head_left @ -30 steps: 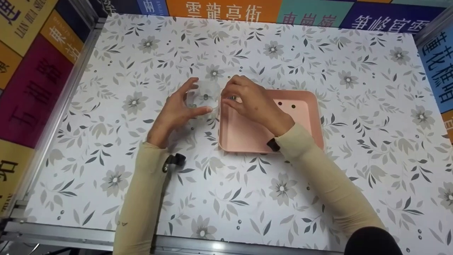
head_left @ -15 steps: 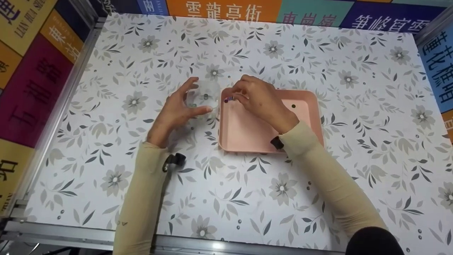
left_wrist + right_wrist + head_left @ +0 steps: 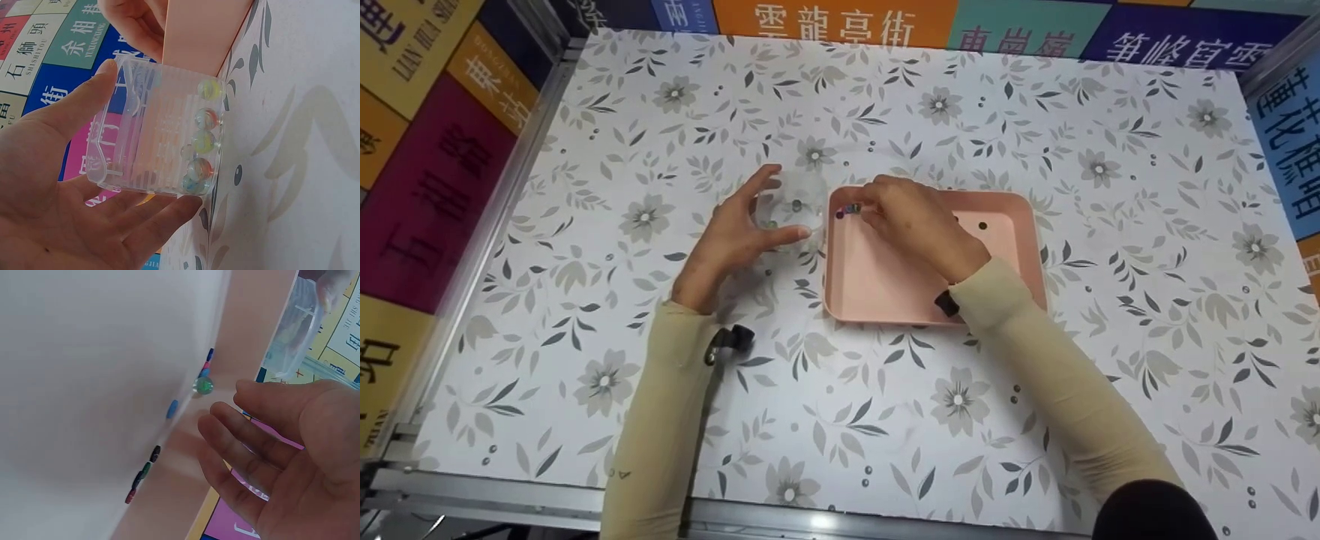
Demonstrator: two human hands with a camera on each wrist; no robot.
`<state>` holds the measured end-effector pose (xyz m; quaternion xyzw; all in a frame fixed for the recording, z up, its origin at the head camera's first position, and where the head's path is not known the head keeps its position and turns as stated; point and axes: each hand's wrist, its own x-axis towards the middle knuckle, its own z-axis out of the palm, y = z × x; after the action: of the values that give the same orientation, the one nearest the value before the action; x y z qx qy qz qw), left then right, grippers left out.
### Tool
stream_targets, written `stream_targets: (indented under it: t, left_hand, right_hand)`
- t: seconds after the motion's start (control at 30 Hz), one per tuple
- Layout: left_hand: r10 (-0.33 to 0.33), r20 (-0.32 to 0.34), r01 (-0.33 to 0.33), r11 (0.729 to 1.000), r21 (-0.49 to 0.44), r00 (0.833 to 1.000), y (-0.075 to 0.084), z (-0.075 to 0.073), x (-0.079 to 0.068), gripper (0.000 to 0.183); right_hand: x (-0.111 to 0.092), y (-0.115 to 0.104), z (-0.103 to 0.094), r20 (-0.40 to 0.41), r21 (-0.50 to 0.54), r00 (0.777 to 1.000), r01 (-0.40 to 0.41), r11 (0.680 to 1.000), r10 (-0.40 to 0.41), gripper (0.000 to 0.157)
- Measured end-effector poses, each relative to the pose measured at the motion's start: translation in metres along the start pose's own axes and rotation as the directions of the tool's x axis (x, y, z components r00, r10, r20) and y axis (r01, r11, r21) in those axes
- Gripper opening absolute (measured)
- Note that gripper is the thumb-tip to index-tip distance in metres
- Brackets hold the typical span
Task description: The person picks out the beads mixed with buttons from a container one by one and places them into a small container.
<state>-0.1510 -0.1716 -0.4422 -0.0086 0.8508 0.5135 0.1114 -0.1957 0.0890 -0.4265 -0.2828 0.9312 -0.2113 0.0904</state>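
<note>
My left hand point(image 3: 735, 225) holds a clear plastic box point(image 3: 152, 126) with thumb on one side and fingers on the other. Glass marbles lie along the bottom of the box, among them a yellow one point(image 3: 209, 89) and a red-streaked one point(image 3: 206, 118). Over the left back corner of a pink tray point(image 3: 877, 292) is my right hand point(image 3: 915, 221). Its fingers are bent loosely with space between thumb and fingertips, in front of a green glass marble point(image 3: 203, 386) on the tray floor.
Small flat coloured discs line the tray's back side: a blue one point(image 3: 172, 409), a red one point(image 3: 130, 496) and several others. A dark disc point(image 3: 982, 225) shows right of the hand. The tray stands on a flower-patterned tabletop point(image 3: 840, 420), with printed panels point(image 3: 840, 21) behind.
My right hand has moved right from beside the box to over the tray, then lower towards the corner discs and marble. The left hand and box stay put.
</note>
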Motion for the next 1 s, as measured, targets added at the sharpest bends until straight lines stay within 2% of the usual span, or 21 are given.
stream_targets:
  t: [0.23, 0.47, 0.67, 0.9, 1.0]
  left_hand:
    - [-0.001, -0.003, 0.002, 1.0, 0.007, 1.0, 0.0, 0.0, 0.0, 0.103]
    - [0.007, 0.003, -0.007, 1.0, 0.001, 1.0, -0.002, 0.0, 0.0, 0.103]
    - [0.0, 0.002, 0.0, 1.0, -0.003, 1.0, -0.001, 0.0, -0.001, 0.103]
    - [0.013, -0.01, -0.013, 1.0, 0.018, 1.0, -0.002, 0.001, -0.001, 0.103]
    - [0.008, -0.009, -0.008, 1.0, 0.015, 1.0, -0.001, 0.001, -0.001, 0.103]
  right_hand:
    - [-0.002, 0.004, 0.008, 0.032, 0.076, 0.999, 0.015, 0.997, -0.017, 0.047]
    - [-0.001, 0.005, 0.017, 0.003, 0.028, 0.999, 0.048, 0.998, -0.048, 0.046]
    - [-0.002, 0.008, 0.02, -0.008, 0.036, 0.997, 0.075, 0.997, -0.075, 0.046]
    - [-0.001, 0.012, 0.021, -0.039, -0.019, 0.994, 0.102, 0.995, -0.103, 0.026]
    - [-0.001, 0.012, 0.02, -0.04, -0.001, 0.994, 0.105, 0.994, -0.105, 0.021]
